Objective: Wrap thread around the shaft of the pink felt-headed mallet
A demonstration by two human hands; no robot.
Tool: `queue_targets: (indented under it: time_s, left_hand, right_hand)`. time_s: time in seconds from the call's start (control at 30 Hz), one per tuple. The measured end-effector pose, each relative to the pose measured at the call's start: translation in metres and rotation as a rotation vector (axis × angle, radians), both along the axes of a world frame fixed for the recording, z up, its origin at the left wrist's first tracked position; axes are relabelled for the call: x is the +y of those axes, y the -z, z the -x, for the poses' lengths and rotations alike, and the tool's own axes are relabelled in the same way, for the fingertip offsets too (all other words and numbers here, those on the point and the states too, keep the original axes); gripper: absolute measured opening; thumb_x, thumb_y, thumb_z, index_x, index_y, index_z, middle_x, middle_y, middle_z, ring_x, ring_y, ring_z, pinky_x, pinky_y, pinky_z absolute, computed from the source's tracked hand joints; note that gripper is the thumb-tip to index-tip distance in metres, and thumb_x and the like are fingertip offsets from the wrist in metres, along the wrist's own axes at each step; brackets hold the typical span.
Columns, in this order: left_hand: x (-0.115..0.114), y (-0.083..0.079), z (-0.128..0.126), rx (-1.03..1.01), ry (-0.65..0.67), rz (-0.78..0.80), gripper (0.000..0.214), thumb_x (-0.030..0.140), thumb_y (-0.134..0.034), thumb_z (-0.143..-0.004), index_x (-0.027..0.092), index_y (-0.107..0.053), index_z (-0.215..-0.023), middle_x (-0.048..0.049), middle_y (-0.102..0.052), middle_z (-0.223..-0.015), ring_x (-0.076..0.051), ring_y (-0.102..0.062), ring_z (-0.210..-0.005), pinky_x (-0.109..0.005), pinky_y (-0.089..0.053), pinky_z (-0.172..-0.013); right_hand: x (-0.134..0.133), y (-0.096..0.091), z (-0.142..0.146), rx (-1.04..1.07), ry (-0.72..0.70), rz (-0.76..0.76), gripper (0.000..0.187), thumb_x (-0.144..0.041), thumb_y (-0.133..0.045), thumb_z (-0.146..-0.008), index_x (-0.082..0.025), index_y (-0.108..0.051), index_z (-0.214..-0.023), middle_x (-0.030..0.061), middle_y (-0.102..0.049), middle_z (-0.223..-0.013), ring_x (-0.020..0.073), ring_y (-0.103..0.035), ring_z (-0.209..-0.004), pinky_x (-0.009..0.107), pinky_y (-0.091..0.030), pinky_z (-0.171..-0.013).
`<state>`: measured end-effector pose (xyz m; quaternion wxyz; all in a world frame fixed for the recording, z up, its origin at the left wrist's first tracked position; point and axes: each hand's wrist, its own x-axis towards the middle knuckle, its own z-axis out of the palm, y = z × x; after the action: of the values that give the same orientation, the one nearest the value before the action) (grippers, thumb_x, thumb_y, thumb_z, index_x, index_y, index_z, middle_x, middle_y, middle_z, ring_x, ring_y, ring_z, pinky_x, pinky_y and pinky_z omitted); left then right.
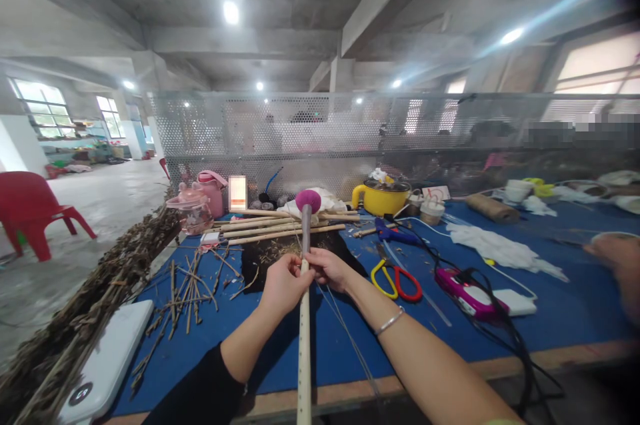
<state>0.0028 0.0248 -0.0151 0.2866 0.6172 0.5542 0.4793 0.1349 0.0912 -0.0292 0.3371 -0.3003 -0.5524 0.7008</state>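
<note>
A long pale wooden stick (305, 345) with a row of small dark holes runs up from the bottom edge. Its upper part is a grey section (306, 228), topped by a purple ball (308, 201). My left hand (286, 286) is closed around the stick just below the grey section. From the other side, my right hand (327, 269) pinches at the same joint. Thin wire-like strands (350, 338) trail down beneath the right hand toward the table edge; whether its fingertips also grip them is hard to see. Behind the hands lies a black cloth (255, 265) strewn with plant bits.
Pale sticks (285, 234) and dry twigs (187, 295) lie on the blue table. To the right are scissors (407, 285), a blue glue gun (397, 233), a magenta device (465, 291) and a yellow pot (385, 199). Another person's hand (615, 258) shows at far right.
</note>
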Motion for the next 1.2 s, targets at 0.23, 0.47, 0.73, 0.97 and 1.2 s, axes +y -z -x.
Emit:
queue_targets:
  time_s: [0.23,0.47,0.73,0.97,1.2]
  left_hand:
    - [0.004,0.004,0.000,-0.118,0.003,0.035,0.032,0.041,-0.062,-0.065,0.014,-0.056,-0.081,0.0032,-0.053,-0.052,-0.007,-0.042,-0.044,-0.019,-0.030,-0.043]
    - [-0.002,0.001,-0.011,-0.576,0.128,0.316,0.027,0.025,-0.061,-0.067,0.018,-0.042,-0.085,0.0009,-0.057,-0.059,-0.011,-0.054,-0.048,-0.021,-0.040,-0.047]
    - [-0.009,-0.013,-0.013,-0.869,0.193,0.485,0.015,0.032,-0.044,-0.072,0.018,-0.042,-0.073,0.0072,-0.036,-0.050,-0.002,-0.026,-0.034,-0.014,-0.015,-0.033]
    - [-0.013,-0.022,-0.012,-0.912,0.207,0.497,0.020,0.037,-0.041,-0.073,0.018,-0.044,-0.074,0.0071,-0.036,-0.048,-0.002,-0.023,-0.033,-0.015,-0.011,-0.032]
    - [-0.011,-0.020,-0.010,-0.900,0.212,0.483,0.024,0.042,-0.046,-0.072,0.018,-0.043,-0.074,0.0078,-0.036,-0.050,-0.001,-0.021,-0.033,-0.014,-0.010,-0.033]
  right_hand:
    - [0.000,-0.004,-0.002,0.040,0.027,0.079,0.039,-0.043,-0.066,-0.064,-0.018,-0.036,-0.068,-0.0112,-0.030,-0.044,0.0005,-0.015,-0.034,0.014,-0.004,-0.034]
    - [-0.002,-0.002,0.003,0.050,0.024,-0.033,0.033,-0.040,-0.066,-0.067,-0.015,-0.045,-0.073,-0.0078,-0.041,-0.048,0.0007,-0.024,-0.032,0.016,-0.011,-0.031]
    - [-0.010,-0.011,0.009,0.109,-0.011,-0.085,0.030,-0.038,-0.066,-0.069,-0.015,-0.049,-0.077,-0.0065,-0.045,-0.053,-0.0004,-0.022,-0.032,0.017,-0.007,-0.033]
    - [-0.016,-0.018,0.007,0.196,-0.032,-0.070,0.028,-0.020,-0.064,-0.063,-0.014,-0.055,-0.089,-0.0056,-0.046,-0.056,-0.0002,-0.019,-0.035,0.017,-0.007,-0.034]
    - [-0.021,-0.025,0.007,0.128,0.033,-0.163,0.026,-0.022,-0.065,-0.064,-0.014,-0.056,-0.086,-0.0074,-0.040,-0.052,0.0005,-0.019,-0.035,0.018,-0.008,-0.034]
